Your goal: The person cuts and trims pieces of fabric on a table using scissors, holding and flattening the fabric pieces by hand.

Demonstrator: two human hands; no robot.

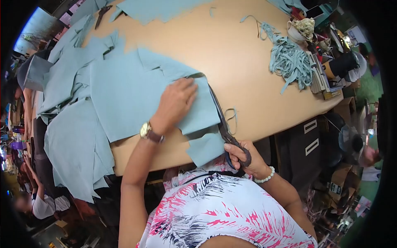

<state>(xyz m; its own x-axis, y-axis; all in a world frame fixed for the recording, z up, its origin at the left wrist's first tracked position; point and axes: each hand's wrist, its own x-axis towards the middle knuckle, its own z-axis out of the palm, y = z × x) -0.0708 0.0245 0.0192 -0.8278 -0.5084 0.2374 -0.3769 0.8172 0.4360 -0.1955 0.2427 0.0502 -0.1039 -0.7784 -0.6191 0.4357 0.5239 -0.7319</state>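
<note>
"On the pale table (256, 99), left of the scissors (223, 130), how will that blue-green cloth (128, 95) handle?"

"Light and limp, I'd say, apt to crease or slide. Flat fingers near its right edge should steady it best."

"And the scissors?"

"Stiff, probably rather heavy; the handle loops are the place to grip."

"What about the hands?"

"The left hand (180, 99) lies palm down, fingers slightly bent; whether they pinch anything, I can't tell. The right hand (254, 161) is closed round the scissors' handles."

"So where's the cloth from each?"

"Under the left, spreading mostly to its left. From the right hand, it's beyond and leftward, the blades along its right edge. One smaller piece (204, 149) lies just left of the right hand."
</note>
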